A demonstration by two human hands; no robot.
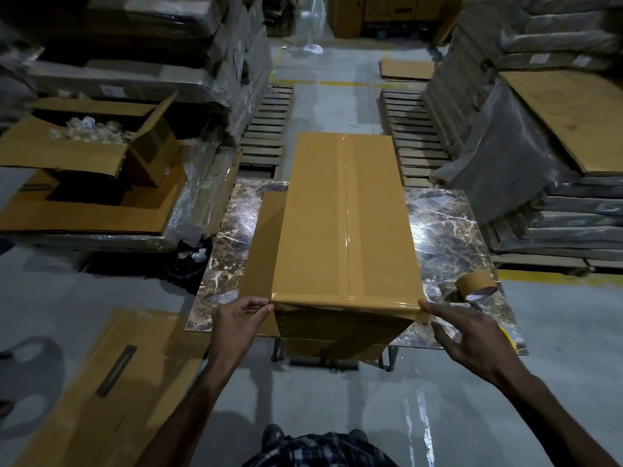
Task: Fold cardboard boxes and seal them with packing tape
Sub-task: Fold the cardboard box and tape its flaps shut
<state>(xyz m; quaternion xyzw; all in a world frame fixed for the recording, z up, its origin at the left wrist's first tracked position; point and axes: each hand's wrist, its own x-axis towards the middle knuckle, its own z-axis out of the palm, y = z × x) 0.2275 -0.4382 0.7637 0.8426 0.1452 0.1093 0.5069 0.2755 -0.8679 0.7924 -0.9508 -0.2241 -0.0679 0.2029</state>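
A long closed cardboard box lies on a marble-patterned table, with a glossy strip of brown tape along its centre seam. A second strip of brown tape runs across the box's near edge. My left hand pinches the tape's left end at the near-left corner. My right hand holds the tape's right end at the near-right corner with thumb and forefinger, other fingers spread. A roll of brown packing tape rests on the table just right of the box.
An open carton of clear items sits on stacked goods at left. Flat cardboard lies on the floor at lower left. Wrapped stacks rise at right, wooden pallets lie behind the table, and a fan stands far back.
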